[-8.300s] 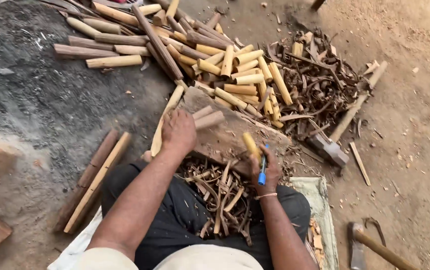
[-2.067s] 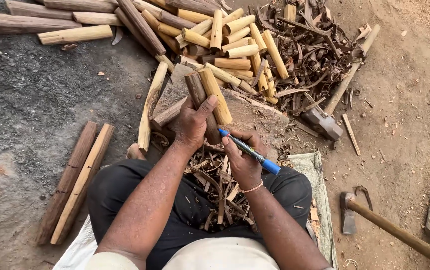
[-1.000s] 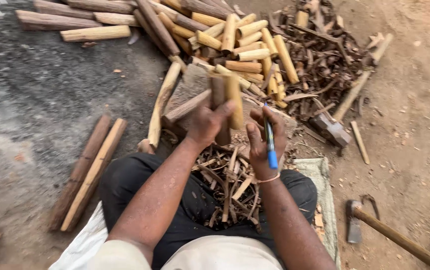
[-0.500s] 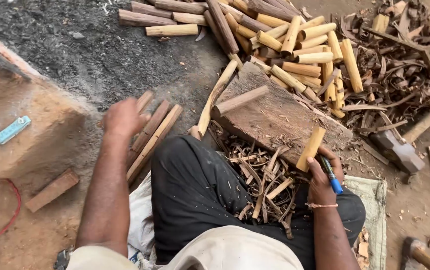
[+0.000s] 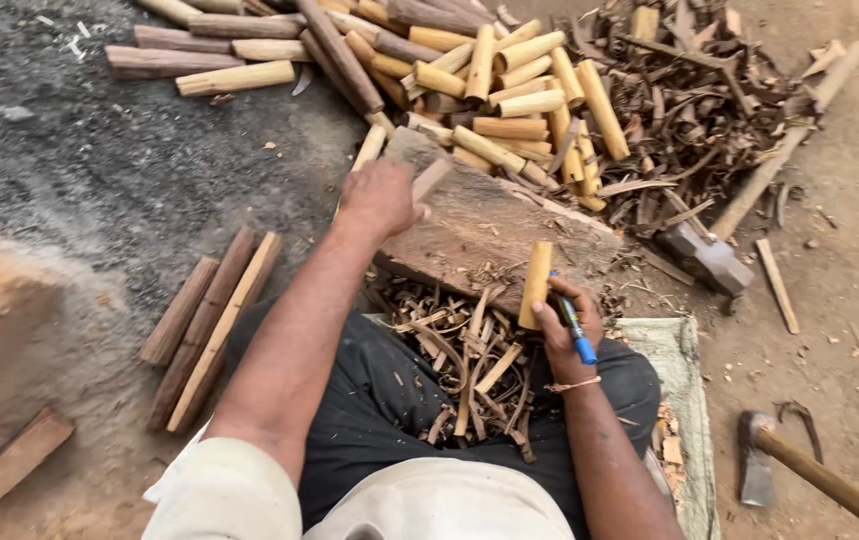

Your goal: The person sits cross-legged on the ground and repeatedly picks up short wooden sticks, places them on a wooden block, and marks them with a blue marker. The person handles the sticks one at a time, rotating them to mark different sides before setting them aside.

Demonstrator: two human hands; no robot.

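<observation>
Gripping a stick (image 5: pixel 536 284) and blue pen (image 5: pixel 575 331) together in right hand (image 5: pixel 566 330), upright on the wood block (image 5: pixel 479 232) for steadiness; left hand (image 5: pixel 379 196) closed on a second stick (image 5: pixel 431 178) at block's far edge.

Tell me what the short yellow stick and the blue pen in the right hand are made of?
The short pale yellow stick looks like bare, peeled wood: matt and light tan, like the cut pieces piled ahead. The blue pen seems to be smooth plastic, with an even bright colour and a dark tip; that is a guess.
</observation>
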